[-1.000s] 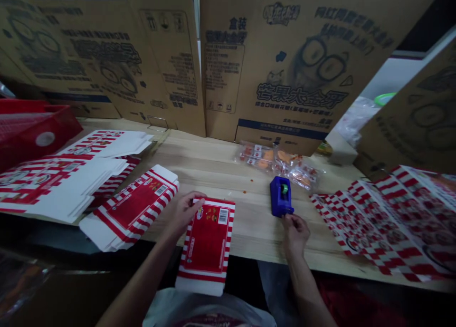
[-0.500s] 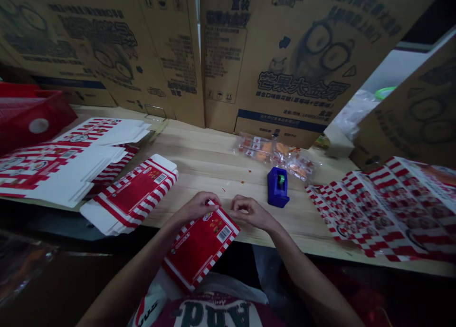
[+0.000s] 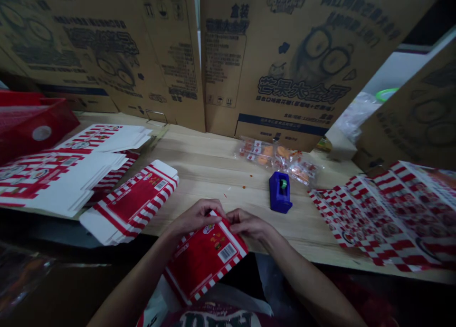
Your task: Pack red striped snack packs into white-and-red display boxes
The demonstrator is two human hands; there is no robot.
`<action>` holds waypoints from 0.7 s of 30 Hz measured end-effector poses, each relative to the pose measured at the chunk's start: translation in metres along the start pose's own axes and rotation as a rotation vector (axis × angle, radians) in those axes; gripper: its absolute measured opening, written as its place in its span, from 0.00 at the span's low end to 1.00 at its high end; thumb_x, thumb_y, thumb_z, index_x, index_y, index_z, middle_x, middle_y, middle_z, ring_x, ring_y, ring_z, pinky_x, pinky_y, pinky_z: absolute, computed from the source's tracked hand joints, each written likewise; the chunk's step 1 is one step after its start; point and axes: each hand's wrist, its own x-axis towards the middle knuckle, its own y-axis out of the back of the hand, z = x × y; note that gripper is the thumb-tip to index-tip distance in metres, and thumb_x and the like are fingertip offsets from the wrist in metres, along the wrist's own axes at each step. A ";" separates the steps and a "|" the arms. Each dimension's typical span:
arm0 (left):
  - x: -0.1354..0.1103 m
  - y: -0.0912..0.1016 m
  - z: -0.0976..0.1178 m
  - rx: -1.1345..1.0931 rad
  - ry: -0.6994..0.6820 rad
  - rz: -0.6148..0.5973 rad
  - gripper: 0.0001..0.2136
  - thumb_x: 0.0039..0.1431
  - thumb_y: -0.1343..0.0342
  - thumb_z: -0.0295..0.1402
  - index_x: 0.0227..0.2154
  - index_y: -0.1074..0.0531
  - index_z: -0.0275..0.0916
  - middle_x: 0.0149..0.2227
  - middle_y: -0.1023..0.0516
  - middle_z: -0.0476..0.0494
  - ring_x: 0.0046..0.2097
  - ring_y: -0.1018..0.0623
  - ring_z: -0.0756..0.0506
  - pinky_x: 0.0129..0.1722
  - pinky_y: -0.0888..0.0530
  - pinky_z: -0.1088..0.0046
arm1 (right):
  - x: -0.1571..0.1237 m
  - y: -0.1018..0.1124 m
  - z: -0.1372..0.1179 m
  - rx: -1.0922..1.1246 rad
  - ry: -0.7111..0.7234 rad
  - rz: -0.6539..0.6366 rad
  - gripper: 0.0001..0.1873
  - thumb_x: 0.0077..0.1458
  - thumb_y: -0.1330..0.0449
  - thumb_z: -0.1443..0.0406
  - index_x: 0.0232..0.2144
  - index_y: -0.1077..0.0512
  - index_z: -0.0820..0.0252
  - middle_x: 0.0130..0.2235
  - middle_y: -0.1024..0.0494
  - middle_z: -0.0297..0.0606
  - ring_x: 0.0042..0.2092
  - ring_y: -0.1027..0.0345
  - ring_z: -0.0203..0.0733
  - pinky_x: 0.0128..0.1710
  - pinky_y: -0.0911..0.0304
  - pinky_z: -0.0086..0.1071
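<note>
The fingers of the left hand [image 3: 197,217] are curled and grasping the upper edge of a flattened red-and-white striped carton [image 3: 203,263], with the thumb side toward the middle. The fingertips of the right hand [image 3: 247,224] pinch the same edge just beside them, and the two hands nearly touch. The carton tilts across the front lip of the wooden table [image 3: 217,175], its barcode panel facing up and its lower end hanging off toward the person's body.

Just left of the hands, a stack of flat striped cartons [image 3: 130,198] lies on the table, with more flat cartons [image 3: 60,184] beyond it, near a red plastic crate [image 3: 35,132] at the upper left of the frame. To the right of the hands stands a blue tape dispenser [image 3: 280,192], with transparent packets of orange snacks [image 3: 274,157] behind it. Printed red-checked carton sheets [image 3: 388,220] lie at the right. Large cardboard boxes [image 3: 295,63] stand upright along the back of the table.
</note>
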 end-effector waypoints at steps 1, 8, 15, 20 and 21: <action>0.000 0.001 0.004 -0.014 -0.016 -0.010 0.10 0.56 0.42 0.38 0.33 0.21 0.38 0.33 0.23 0.43 0.36 0.25 0.45 0.38 0.31 0.72 | 0.001 -0.002 0.001 0.074 -0.007 -0.048 0.26 0.33 0.28 0.50 0.29 0.26 0.63 0.27 0.26 0.31 0.28 0.34 0.34 0.32 0.38 0.29; -0.017 0.025 -0.027 -0.211 0.198 0.691 0.15 0.50 0.38 0.43 0.36 0.25 0.36 0.32 0.22 0.45 0.31 0.23 0.46 0.31 0.27 0.71 | 0.047 0.046 -0.034 -0.275 0.151 0.474 0.20 0.45 0.36 0.49 0.23 0.29 0.61 0.23 0.29 0.32 0.27 0.36 0.35 0.28 0.39 0.28; -0.086 0.015 -0.103 0.402 0.343 1.073 0.20 0.47 0.40 0.47 0.37 0.28 0.37 0.36 0.23 0.39 0.38 0.22 0.36 0.37 0.24 0.58 | 0.083 0.169 -0.106 -0.501 0.269 1.031 0.07 0.42 0.35 0.73 0.24 0.29 0.63 0.34 0.25 0.40 0.46 0.34 0.46 0.45 0.40 0.33; -0.098 0.003 -0.125 1.057 0.093 0.755 0.21 0.52 0.43 0.44 0.50 0.29 0.43 0.55 0.29 0.32 0.58 0.31 0.31 0.54 0.31 0.50 | 0.095 0.217 -0.121 -0.479 0.273 1.300 0.10 0.57 0.39 0.65 0.41 0.29 0.64 0.46 0.27 0.42 0.48 0.32 0.45 0.47 0.34 0.42; -0.093 0.003 -0.126 1.127 0.054 0.649 0.26 0.50 0.41 0.45 0.53 0.31 0.44 0.58 0.31 0.33 0.60 0.34 0.31 0.56 0.33 0.51 | 0.100 0.221 -0.120 -0.456 0.269 1.344 0.13 0.59 0.41 0.63 0.45 0.30 0.63 0.48 0.27 0.42 0.47 0.31 0.44 0.46 0.33 0.43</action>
